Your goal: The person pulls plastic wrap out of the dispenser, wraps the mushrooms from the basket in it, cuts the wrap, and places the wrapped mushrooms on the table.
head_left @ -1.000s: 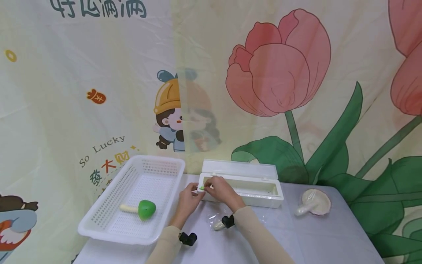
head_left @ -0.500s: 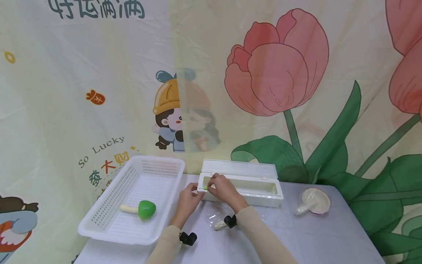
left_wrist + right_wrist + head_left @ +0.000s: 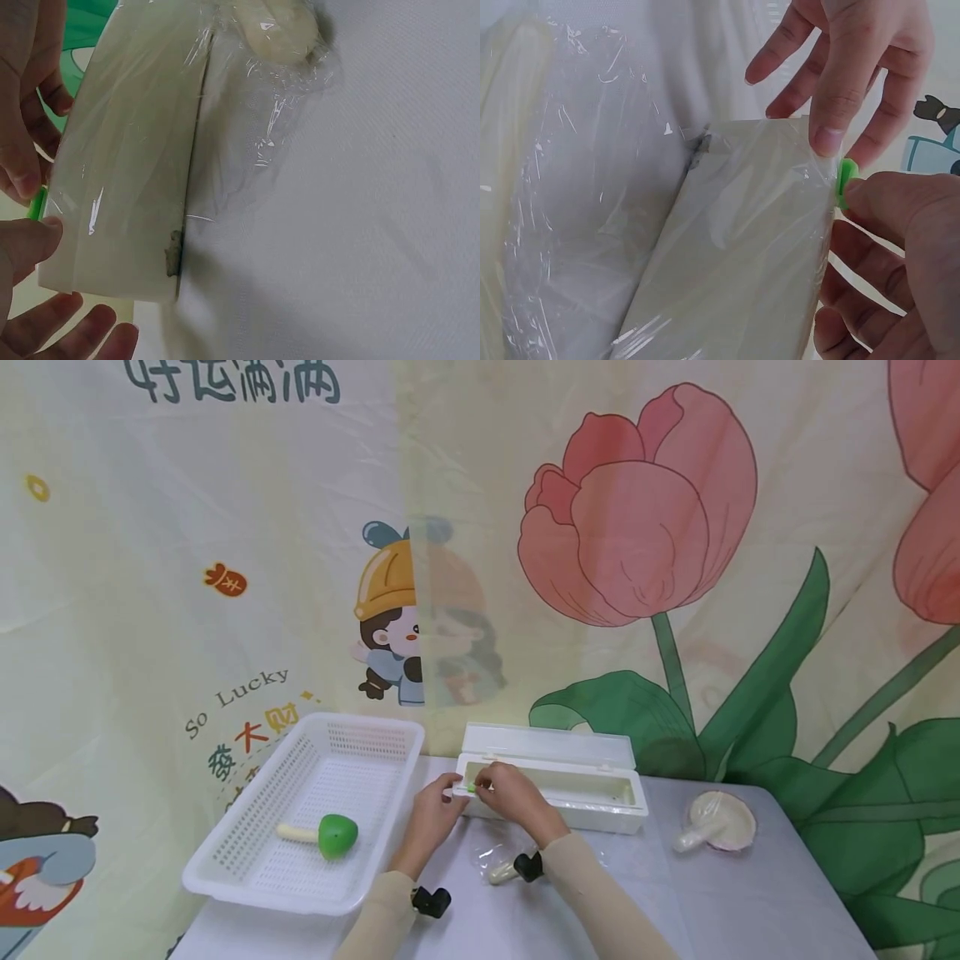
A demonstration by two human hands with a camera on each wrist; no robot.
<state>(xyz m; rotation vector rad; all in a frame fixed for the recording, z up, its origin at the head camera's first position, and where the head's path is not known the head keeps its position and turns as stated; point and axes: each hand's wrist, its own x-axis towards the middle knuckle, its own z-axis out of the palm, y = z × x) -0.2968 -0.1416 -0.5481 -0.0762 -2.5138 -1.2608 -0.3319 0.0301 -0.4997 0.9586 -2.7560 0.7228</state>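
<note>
A long white cling film box (image 3: 600, 818) stands with its lid (image 3: 547, 745) raised. My left hand (image 3: 431, 818) grips its left end, the thumb pressing the front edge in the right wrist view. Beside that thumb, my right hand (image 3: 517, 802) pinches a small green slide cutter (image 3: 845, 181) between thumb and forefinger on the box edge. Clear cling film (image 3: 600, 195) runs over the box front down to the table. A pale, rounded piece (image 3: 276, 28) lies under or in the film in front of the box, partly hidden by the right wrist in the head view.
At the left stands a white perforated basket (image 3: 273, 903) holding a green-capped toy mushroom (image 3: 336, 837). A pale mushroom wrapped in film (image 3: 723, 822) lies at the table's right. A printed cloth with tulips (image 3: 637, 535) hangs behind the table (image 3: 757, 910).
The right hand has moved the green slide cutter slightly right along the box edge, away from the left end. The left hand keeps its place on the box.
</note>
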